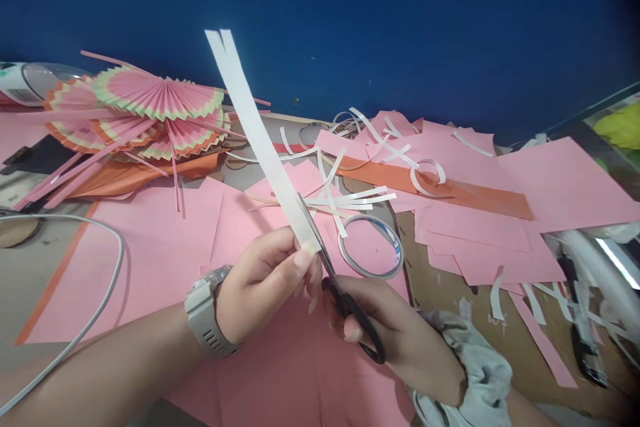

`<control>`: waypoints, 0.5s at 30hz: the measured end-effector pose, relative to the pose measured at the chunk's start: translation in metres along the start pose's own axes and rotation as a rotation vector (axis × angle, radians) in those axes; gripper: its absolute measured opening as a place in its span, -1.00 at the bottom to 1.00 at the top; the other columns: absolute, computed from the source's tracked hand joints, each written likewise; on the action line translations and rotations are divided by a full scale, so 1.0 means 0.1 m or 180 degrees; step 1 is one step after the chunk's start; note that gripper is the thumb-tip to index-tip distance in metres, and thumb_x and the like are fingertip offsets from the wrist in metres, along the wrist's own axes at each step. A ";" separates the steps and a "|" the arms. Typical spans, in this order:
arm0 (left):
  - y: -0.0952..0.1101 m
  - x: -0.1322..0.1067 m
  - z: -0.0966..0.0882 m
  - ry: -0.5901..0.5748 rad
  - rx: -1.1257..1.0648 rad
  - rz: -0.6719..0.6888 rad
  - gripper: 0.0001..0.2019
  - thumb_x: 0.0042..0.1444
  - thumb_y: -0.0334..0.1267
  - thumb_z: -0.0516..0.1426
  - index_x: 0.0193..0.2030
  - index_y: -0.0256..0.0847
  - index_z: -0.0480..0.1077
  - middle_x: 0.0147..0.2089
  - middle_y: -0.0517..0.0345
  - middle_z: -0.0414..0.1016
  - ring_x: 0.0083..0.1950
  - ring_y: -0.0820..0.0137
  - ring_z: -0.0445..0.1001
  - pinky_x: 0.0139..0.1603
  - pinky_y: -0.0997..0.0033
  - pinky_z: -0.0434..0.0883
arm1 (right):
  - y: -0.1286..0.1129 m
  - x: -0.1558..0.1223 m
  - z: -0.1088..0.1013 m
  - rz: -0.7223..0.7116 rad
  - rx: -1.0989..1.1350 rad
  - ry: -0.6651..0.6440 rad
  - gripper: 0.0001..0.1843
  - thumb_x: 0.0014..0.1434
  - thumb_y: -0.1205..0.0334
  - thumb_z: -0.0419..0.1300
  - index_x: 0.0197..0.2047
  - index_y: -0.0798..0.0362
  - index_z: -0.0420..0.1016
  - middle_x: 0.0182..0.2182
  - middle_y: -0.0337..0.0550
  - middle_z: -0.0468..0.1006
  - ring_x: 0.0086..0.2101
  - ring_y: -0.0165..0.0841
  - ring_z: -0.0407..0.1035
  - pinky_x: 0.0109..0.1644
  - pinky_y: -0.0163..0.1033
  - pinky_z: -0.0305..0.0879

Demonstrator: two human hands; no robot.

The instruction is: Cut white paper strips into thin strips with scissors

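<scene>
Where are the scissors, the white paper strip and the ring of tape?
scissors [356,317]: head view, on the black handle loop.
white paper strip [260,140]: head view, middle of the strip.
ring of tape [371,246]: head view, on its rim.

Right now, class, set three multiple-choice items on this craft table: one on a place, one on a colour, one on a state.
1. Where does the tape ring lie?
A. on pink paper beside the scissors
B. on the fans
C. on the wrist

2. What colour are the scissors' handles?
A. red
B. black
C. yellow

3. How is the white strip?
A. flat on the table
B. rolled up
C. held upright, split at its top

Key: 1 A, it rests on the pink paper. 2 B, dark loops in the right hand. 3 C, the left hand pinches its lower end.
</scene>
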State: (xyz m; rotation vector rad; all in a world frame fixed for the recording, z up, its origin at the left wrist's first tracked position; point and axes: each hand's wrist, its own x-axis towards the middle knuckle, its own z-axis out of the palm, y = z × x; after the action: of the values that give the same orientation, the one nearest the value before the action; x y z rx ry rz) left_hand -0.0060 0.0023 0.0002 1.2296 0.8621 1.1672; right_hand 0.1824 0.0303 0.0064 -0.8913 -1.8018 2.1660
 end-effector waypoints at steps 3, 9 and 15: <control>0.01 -0.01 0.00 0.0014 0.0039 -0.0031 -0.69 0.31 -0.17 -0.07 -0.43 -0.23 0.25 -0.52 0.22 0.33 -0.49 0.51 0.34 -0.41 0.48 0.27 | 0.01 0.01 0.01 -0.0004 -0.0032 0.0078 -0.62 0.19 -0.08 0.12 -0.39 0.09 0.25 -0.53 -0.32 0.13 -0.50 -0.48 -0.01 -0.47 -0.34 -0.06; -0.05 -0.03 0.00 0.0475 0.0212 0.0171 -0.63 0.29 -0.01 -0.12 -0.39 -0.21 0.26 -0.50 0.18 0.28 -0.49 0.45 0.28 -0.45 0.40 0.26 | 0.03 0.00 0.03 0.0039 -0.0173 0.0150 -0.70 0.18 0.11 0.14 -0.47 0.08 0.19 -0.58 -0.35 0.17 -0.54 -0.50 0.06 -0.48 -0.38 -0.03; -0.03 0.00 0.02 0.1187 0.0644 0.0382 -0.77 0.28 -0.16 -0.03 -0.39 -0.16 0.23 -0.53 0.28 0.19 -0.58 0.52 0.17 -0.58 0.48 0.20 | 0.05 -0.01 0.04 0.0031 -0.0220 0.0213 -0.77 0.18 0.17 0.12 -0.45 0.08 0.24 -0.57 -0.34 0.22 -0.53 -0.50 0.11 -0.45 -0.40 0.03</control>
State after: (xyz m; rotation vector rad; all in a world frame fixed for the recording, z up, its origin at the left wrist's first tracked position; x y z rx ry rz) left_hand -0.0038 0.0020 -0.0028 1.2590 1.2210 1.4621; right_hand 0.1823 0.0258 0.0024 -0.9774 -1.8542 2.0653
